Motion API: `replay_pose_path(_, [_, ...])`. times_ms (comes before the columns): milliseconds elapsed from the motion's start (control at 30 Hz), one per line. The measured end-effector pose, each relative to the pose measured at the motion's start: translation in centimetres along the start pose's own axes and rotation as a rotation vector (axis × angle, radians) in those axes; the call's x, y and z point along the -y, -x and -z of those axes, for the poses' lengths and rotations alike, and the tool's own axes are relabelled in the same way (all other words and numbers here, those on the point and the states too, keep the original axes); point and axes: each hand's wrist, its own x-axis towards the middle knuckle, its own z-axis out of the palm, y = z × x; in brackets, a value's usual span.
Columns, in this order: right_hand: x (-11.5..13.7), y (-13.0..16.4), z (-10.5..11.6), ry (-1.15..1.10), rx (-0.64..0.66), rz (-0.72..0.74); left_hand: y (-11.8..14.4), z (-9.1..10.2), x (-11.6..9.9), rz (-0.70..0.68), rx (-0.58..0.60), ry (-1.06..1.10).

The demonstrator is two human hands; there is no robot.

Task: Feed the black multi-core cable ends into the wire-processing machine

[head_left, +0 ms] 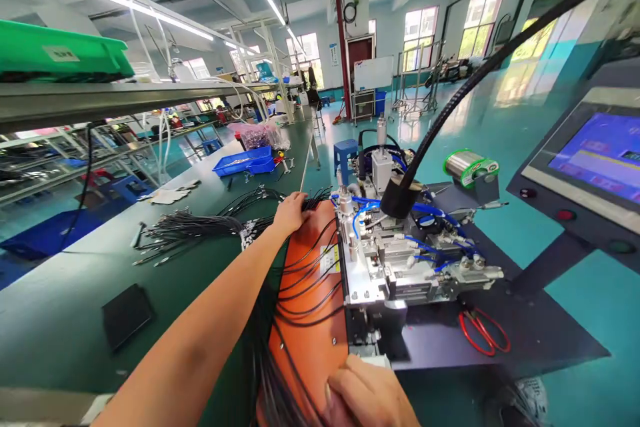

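Note:
My left hand (291, 215) reaches to the far end of an orange plate (313, 267), its fingers curled beside several thin black cables. What lies inside its grasp is hidden. Closer to me, my right hand (370, 392) is closed in a pinch at the plate's near end, where a black cable (306, 392) runs up to the thumb. More black cables (304, 293) curve across the plate into the edge of a metal machine (385, 253) with blue air tubes. A tied bundle of black cables (200, 230) lies on the green table to the left.
A blue tray (247, 161) and a dark flat pad (127, 315) lie on the table (65, 340). Right of the machine are red-handled scissors (483, 332), a solder wire spool (467, 167) and a screen panel (597, 160). A black flexible hose (445, 113) arches overhead.

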Motion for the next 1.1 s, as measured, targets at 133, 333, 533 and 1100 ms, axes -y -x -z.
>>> replay_pose_path(133, [0.9,-0.1,1.0,-0.028,0.183,-0.138,6.7,3.8,0.8,0.165,-0.052,0.022])
replay_pose_path(333, [5.4,-0.6,0.3,0.253,0.450,-0.418,20.8,3.9,2.3,0.574,0.037,0.199])
replay_pose_path(533, [7.8,-1.0,-0.9,-0.065,0.589,-0.686,23.4,0.3,1.7,0.821,-0.007,0.541])
replay_pose_path(1100, [3.4,-7.2,2.1,-0.939,0.635,-0.873,27.1,4.8,-3.5,0.733,0.466,1.459])
